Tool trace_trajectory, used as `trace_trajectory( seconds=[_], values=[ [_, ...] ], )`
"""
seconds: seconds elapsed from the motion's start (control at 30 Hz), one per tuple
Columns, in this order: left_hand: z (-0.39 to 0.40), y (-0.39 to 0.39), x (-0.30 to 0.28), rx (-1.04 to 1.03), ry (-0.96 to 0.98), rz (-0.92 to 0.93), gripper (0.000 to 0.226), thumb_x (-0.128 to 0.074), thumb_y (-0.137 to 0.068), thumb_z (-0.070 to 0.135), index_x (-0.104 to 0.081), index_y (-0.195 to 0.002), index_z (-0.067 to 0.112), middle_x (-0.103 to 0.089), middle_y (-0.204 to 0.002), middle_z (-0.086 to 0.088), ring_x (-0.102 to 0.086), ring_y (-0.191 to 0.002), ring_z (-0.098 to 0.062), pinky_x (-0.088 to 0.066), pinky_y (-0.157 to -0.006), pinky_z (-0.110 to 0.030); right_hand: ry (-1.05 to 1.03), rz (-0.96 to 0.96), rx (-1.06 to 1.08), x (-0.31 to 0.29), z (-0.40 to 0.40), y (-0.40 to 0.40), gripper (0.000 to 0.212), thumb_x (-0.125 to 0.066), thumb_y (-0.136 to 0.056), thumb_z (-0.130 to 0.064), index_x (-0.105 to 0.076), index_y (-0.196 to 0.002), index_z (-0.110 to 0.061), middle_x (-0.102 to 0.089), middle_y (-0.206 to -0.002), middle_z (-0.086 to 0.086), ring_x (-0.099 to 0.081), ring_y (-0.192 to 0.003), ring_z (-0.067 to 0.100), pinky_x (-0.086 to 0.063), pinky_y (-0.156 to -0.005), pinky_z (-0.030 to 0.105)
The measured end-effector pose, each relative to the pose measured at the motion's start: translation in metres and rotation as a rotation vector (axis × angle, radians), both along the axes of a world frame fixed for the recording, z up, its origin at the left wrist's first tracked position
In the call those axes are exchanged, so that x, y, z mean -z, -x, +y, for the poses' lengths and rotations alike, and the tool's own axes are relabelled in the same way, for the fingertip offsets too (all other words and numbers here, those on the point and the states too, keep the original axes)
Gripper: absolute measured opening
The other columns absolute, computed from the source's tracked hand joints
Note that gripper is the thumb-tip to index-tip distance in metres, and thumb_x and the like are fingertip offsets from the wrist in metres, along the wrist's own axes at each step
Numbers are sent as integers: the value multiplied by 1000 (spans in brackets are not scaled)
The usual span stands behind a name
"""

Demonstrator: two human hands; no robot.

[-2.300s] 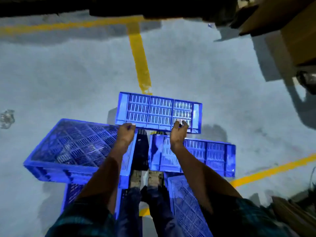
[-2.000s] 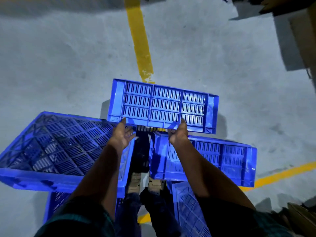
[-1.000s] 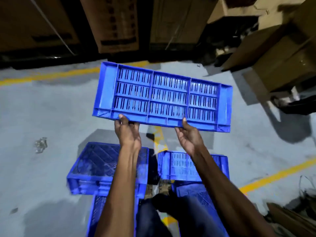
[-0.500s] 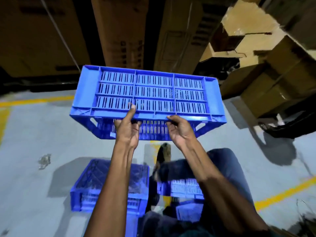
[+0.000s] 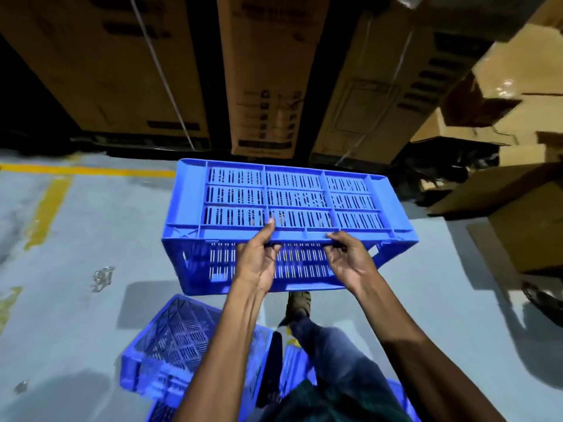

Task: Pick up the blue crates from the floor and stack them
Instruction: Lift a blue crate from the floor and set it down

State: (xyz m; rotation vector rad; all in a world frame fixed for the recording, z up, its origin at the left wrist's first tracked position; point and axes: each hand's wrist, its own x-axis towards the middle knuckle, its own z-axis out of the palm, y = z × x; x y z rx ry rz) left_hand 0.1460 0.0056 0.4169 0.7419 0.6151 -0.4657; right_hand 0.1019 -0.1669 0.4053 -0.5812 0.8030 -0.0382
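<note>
Both hands hold one blue slotted plastic crate (image 5: 289, 214) in the air, above the grey concrete floor (image 5: 76, 245). The crate is turned so that one broad slotted panel faces up toward the camera and a second slotted panel faces the person.

The left hand (image 5: 256, 263) grips the near edge of the crate. Its thumb lies on the upper panel and its fingers are curled over the edge. The right hand (image 5: 347, 260) grips the same edge, just beside the left hand, with its fingers curled round the rim. The hands are near each other but apart.

Below the held crate, a second blue plastic crate with a diagonal lattice base (image 5: 182, 345) rests on the floor at lower left, open side up. More blue crate parts (image 5: 292, 370) show beside the person's legs; how they are arranged cannot be told. One leg in dark blue trousers (image 5: 329, 345) extends forward, its brown shoe (image 5: 298, 303) under the held crate.

Yellow painted lines (image 5: 48, 205) mark the floor at left. Tall brown cardboard cartons (image 5: 265, 74) stand along the far side. Further cardboard boxes (image 5: 518, 208) lie at right. A small crumpled scrap of clear wrapping (image 5: 102, 277) lies on the floor at left.
</note>
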Motion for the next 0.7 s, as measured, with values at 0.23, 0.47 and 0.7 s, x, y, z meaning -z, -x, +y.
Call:
trace_trajectory(
  seconds=[0.23, 0.47, 0.7],
  values=[
    [-109, -105, 4, -87, -104, 117, 26, -70, -84, 4, -65, -110, 3, -75, -82, 1, -68, -69, -7, -51, -49, -18, -31, -26, -95, 19, -110, -102, 27, -64, -92, -18, -62, -117, -6, -70, -112, 17, -72, -98, 25, -60, -82, 36],
    [-171, -178, -22, -118, -191, 26, 69, -71, -84, 2, -36, -142, -8, -72, -94, -5, -70, -73, -9, -48, -46, -19, 530, 75, -140, -2, -200, -112, 29, -70, -88, -23, -66, -109, -3, -72, -92, 12, -68, -77, 21, -55, -64, 24],
    [-194, -225, -70, -206, -130, -131, 48, -68, -83, -4, -43, -118, 17, -74, -90, -3, -73, -71, -11, -49, -56, -28, 904, 328, 207, 24, -227, -155, 44, -85, -73, -19, -50, -99, -19, -61, -100, 7, -61, -86, 23, -51, -78, 31]
  ],
)
